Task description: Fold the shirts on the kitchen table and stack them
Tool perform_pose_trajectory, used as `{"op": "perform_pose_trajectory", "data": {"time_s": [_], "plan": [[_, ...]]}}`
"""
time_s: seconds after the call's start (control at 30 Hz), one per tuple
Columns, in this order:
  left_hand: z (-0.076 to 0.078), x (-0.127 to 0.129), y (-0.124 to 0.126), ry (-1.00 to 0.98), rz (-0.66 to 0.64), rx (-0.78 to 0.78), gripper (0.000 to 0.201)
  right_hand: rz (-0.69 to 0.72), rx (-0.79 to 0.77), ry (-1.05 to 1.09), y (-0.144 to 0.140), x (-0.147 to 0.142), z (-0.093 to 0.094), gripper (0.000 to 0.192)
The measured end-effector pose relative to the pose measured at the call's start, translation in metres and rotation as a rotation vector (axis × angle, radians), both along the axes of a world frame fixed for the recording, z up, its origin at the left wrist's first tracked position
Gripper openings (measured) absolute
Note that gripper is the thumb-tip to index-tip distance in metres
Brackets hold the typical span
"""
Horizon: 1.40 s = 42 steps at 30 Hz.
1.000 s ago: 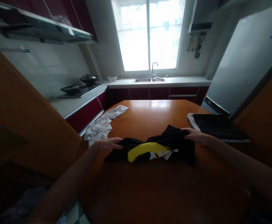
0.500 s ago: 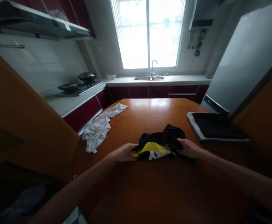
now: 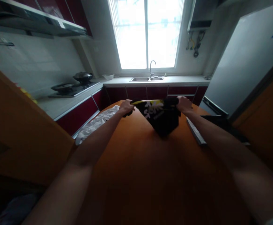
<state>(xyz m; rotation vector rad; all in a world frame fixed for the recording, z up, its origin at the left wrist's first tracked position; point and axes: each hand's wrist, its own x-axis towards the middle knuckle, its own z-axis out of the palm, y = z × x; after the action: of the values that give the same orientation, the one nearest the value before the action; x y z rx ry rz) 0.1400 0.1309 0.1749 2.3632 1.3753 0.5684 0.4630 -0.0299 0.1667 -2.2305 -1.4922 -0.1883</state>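
Observation:
A black garment (image 3: pixel 165 120) with a yellow patch and white lettering hangs stretched between my two hands above the wooden table (image 3: pixel 131 162). It looks like a T-shirt, though its full shape is folded and slightly blurred. My left hand (image 3: pixel 126 107) is closed on its upper left corner, and some black cloth pokes out below the fingers. At the upper right corner, my right hand (image 3: pixel 184 104) grips the cloth. The lower part droops to a point near the tabletop. Left of it, partly behind my left forearm, lies a crumpled white garment (image 3: pixel 96 122).
On the table's right, a stack of folded black and grey-white cloth (image 3: pixel 196 130) is partly covered by my right forearm. Beyond the table are a counter with a sink (image 3: pixel 139 79), a stove with pans (image 3: pixel 63 88) and a grey fridge (image 3: pixel 241 59).
Both hands have lifted the black garment off the table and moved it forward, away from me. The bunched cloth is now spread and hanging. The view has shifted slightly.

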Motion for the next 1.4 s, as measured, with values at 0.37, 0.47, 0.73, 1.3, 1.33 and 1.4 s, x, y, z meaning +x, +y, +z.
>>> {"op": "perform_pose_trajectory", "data": {"time_s": [0.37,0.47,0.73,1.3,1.33,1.4], "plan": [[-0.023,-0.006,0.032,-0.076,-0.102,0.265,0.034,0.253,0.147,-0.163,0.036,0.024,-0.02,0.045],[-0.077,-0.03,0.008,-0.005,-0.189,0.156,0.015,0.353,-0.182,-0.168,0.014,0.011,-0.073,0.047],[-0.138,-0.078,-0.022,-0.039,-0.204,0.072,0.025,0.427,-0.304,-0.12,-0.037,-0.002,-0.131,0.066],[-0.133,-0.106,-0.158,-0.017,-0.628,0.126,0.046,0.615,-0.142,-0.154,-0.137,-0.06,-0.137,0.048],[-0.137,-0.094,-0.169,-0.015,-0.633,0.132,0.038,0.644,-0.137,-0.126,-0.138,-0.066,-0.139,0.04],[-0.147,-0.077,-0.184,0.026,-0.635,0.115,0.035,0.653,-0.141,-0.08,-0.142,-0.074,-0.147,0.035]]}}
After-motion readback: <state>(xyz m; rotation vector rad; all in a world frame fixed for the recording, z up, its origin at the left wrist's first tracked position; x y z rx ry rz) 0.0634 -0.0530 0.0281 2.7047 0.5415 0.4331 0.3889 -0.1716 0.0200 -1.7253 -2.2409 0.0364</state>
